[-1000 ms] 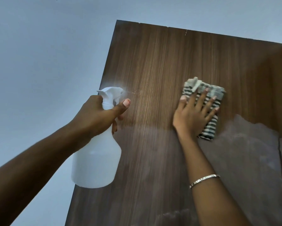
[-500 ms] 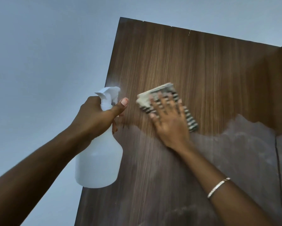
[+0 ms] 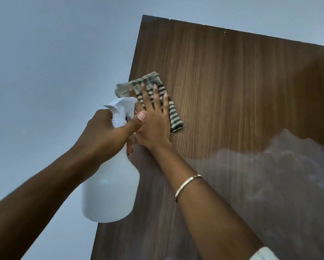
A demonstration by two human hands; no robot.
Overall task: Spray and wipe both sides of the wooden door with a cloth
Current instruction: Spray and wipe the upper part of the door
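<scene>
The striped cloth (image 3: 174, 119) is pressed against the wooden door (image 3: 232, 91) beneath the flat right hand (image 3: 153, 121), whose fingers are held straight and apart. The white spray bottle (image 3: 110, 188) is gripped at its neck by the left hand (image 3: 105, 136), just left of the right hand.

My right hand (image 3: 153, 126) lies flat on the cloth (image 3: 173, 117) at the door's (image 3: 232, 91) left edge, near the top. My left hand (image 3: 103, 136) holds the bottle (image 3: 110, 188) just left of it.

The right hand (image 3: 153, 126) has slid the cloth (image 3: 151, 80) left to the door (image 3: 232, 87) edge, apparently overhanging it.
</scene>
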